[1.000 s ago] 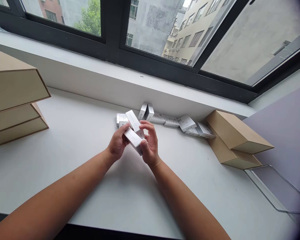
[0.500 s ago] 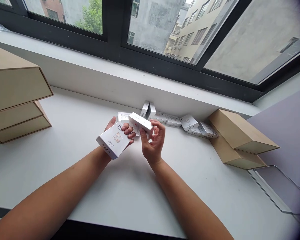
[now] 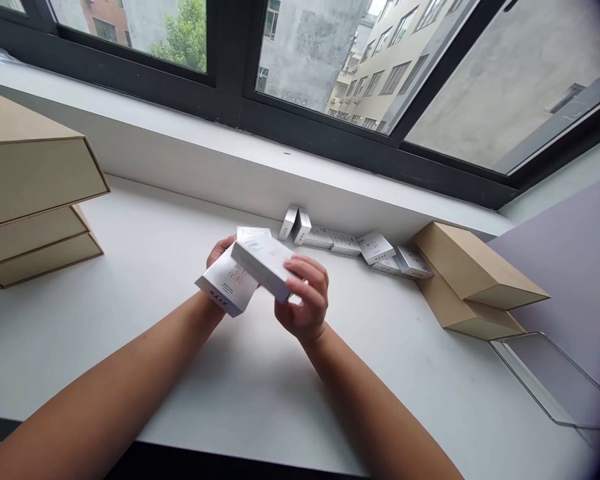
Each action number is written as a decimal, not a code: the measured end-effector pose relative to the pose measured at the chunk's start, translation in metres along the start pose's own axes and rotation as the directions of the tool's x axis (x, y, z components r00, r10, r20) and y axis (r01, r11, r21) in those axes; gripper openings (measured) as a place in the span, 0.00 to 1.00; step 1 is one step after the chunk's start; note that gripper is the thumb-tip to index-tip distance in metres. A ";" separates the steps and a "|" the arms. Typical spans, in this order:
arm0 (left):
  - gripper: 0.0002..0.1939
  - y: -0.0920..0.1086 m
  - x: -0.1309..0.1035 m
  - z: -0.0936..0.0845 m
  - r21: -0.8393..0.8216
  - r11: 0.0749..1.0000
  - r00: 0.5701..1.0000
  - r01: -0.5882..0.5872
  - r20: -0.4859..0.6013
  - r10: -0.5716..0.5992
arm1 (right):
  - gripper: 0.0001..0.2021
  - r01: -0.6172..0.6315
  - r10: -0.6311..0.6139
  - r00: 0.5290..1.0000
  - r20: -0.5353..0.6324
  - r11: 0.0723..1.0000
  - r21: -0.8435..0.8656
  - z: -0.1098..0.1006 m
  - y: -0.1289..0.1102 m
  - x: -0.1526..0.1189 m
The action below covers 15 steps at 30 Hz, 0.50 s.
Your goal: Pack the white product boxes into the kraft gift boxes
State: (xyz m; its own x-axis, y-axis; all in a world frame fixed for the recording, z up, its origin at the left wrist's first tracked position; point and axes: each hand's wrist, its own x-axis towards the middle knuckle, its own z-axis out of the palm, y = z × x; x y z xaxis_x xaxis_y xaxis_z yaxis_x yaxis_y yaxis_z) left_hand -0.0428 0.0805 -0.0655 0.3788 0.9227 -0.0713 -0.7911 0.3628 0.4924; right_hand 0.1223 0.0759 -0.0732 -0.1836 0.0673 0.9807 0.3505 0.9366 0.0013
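Observation:
My left hand (image 3: 219, 249) grips a small white carton (image 3: 225, 281) with gold and black lettering on its face; most of the fingers are hidden behind the boxes. In my right hand (image 3: 306, 297) is a second white carton (image 3: 263, 262), blurred by motion and tilted. It overlaps the upper right part of the first carton. Behind them, another white carton (image 3: 253, 232) lies on the table, partly covered by the held ones.
Several more white cartons (image 3: 345, 242) line the back wall of the white table (image 3: 180, 387), two leaning together. Tan boxes (image 3: 35, 180) are stacked at left, others (image 3: 480, 267) at right. A metal wire frame (image 3: 520, 380) stands near the right edge. Windows rise behind the sill.
My right hand has turned its carton and brought it left, over the face of the left-hand carton. The left fingers that showed on that carton are now covered.

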 end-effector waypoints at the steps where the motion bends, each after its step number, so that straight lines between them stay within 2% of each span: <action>1: 0.25 0.000 -0.002 0.001 0.006 0.999 0.999 0.039 0.009 -0.039 | 0.18 0.063 -0.063 0.998 0.029 0.998 -0.007 -0.001 -0.002 0.001; 3: 0.28 0.001 -0.005 0.003 -0.013 0.995 0.994 0.098 0.046 -0.097 | 0.16 0.132 -0.130 0.989 0.077 0.991 -0.030 -0.001 -0.006 0.001; 5: 0.27 0.002 -0.006 0.003 -0.017 0.995 0.993 0.096 0.072 -0.094 | 0.14 0.137 -0.130 0.986 0.102 0.988 -0.067 -0.002 -0.007 -0.001; 7: 0.26 0.003 -0.006 0.002 0.009 0.996 0.990 0.083 0.111 -0.084 | 0.12 0.096 -0.084 0.991 0.105 0.989 -0.112 -0.002 -0.004 -0.004; 11: 0.33 0.006 -0.002 -0.003 0.043 0.988 0.959 0.145 0.239 -0.151 | 0.13 -0.017 0.033 0.997 0.075 0.980 -0.199 -0.004 0.008 -0.006; 13: 0.32 0.006 0.000 -0.005 -0.001 0.988 0.961 0.152 0.232 -0.148 | 0.15 -0.068 0.082 0.995 0.059 0.976 -0.209 -0.005 0.014 -0.007; 15: 0.28 0.005 0.000 -0.005 -0.056 0.992 0.983 0.111 0.154 -0.102 | 0.15 -0.113 0.125 0.990 0.058 0.977 -0.182 -0.005 0.018 -0.007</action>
State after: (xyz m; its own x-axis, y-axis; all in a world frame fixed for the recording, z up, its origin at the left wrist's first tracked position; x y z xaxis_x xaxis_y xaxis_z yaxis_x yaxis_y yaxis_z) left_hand -0.0492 0.0831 -0.0671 0.5265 0.8501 0.0130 -0.7696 0.4701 0.4321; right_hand 0.1349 0.0909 -0.0791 -0.1916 0.2043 0.9600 0.5306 0.8444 -0.0738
